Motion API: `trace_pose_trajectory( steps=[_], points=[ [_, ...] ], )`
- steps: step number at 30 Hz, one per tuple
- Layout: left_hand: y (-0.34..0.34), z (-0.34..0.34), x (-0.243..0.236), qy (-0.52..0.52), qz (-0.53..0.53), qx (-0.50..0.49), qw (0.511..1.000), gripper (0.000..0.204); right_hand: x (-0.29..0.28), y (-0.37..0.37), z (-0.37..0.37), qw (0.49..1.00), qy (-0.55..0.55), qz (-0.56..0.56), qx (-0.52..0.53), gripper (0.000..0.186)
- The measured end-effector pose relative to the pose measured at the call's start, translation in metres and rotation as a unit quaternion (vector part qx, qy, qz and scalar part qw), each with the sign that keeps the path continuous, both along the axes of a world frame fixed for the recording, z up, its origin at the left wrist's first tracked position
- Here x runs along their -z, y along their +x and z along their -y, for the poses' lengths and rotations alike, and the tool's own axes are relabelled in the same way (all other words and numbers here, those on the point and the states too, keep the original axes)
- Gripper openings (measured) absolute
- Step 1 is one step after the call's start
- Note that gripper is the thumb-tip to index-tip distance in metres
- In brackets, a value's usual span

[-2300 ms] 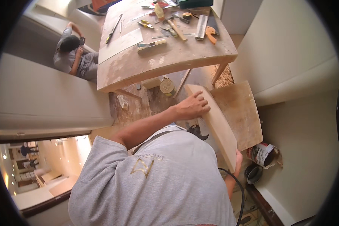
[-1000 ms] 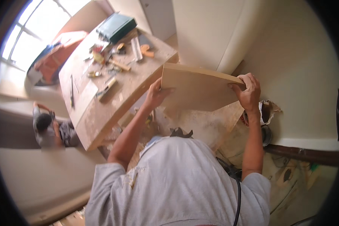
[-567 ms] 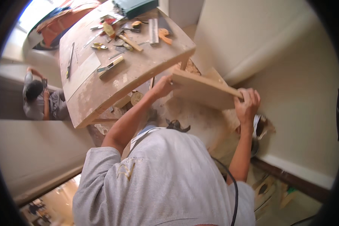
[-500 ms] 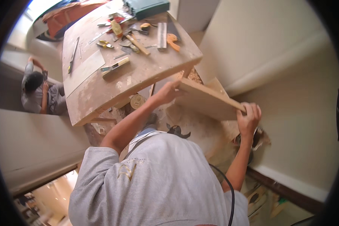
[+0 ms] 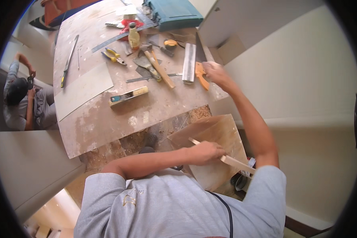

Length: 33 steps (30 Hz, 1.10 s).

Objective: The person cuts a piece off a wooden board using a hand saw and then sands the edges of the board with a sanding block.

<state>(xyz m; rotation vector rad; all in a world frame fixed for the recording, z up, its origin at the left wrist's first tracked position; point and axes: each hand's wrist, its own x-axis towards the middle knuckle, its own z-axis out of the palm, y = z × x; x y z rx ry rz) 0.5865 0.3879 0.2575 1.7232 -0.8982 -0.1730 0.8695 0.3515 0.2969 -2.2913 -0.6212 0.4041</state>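
Observation:
My left hand [image 5: 208, 153] is closed around the pale edge of a wooden board [image 5: 240, 164], low in front of my body. Behind that edge leans a tan sheet [image 5: 222, 131]; where the two pieces meet is partly hidden by my forearm. My right hand [image 5: 217, 74] reaches onto the right side of the table, its fingers curled at the orange handle of a handsaw [image 5: 202, 76]. The saw lies flat, with its dark blade pointing away. Just left of it rests a short metal bar [image 5: 189, 63].
The worktable [image 5: 83, 137] carries a hand plane [image 5: 129, 96], pliers [image 5: 114, 56], a hammer [image 5: 162, 71], a glue bottle [image 5: 133, 37], a tape measure [image 5: 170, 44] and a teal case [image 5: 178, 16]. Another person [image 5: 22, 97] is at the left. A pale wall [image 5: 297, 75] rises at right.
My right hand has let go of the board and moved up to the handsaw on the table. The board has come lower and nearer, held by my left hand alone. The table appears closer.

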Motion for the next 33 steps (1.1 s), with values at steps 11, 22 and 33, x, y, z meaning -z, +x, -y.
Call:
trace_pose_trajectory(
  steps=[11, 22, 33],
  points=[
    [0.007, 0.069, 0.063, -0.153, 0.092, -0.07, 0.981, 0.042, 0.16, 0.065, -0.145, 0.876, -0.409, 0.094, 0.236, 0.086],
    [0.005, 0.078, 0.088, -0.198, 0.2, -0.061, 0.958, 0.04, 0.159, 0.045, -0.162, 0.904, -0.298, 0.049, 0.304, 0.078],
    [-0.003, 0.031, 0.037, -0.048, 0.061, -0.1, 0.992, 0.027, 0.132, 0.123, -0.086, 0.956, 0.09, -0.126, 0.25, 0.048]
  ],
)
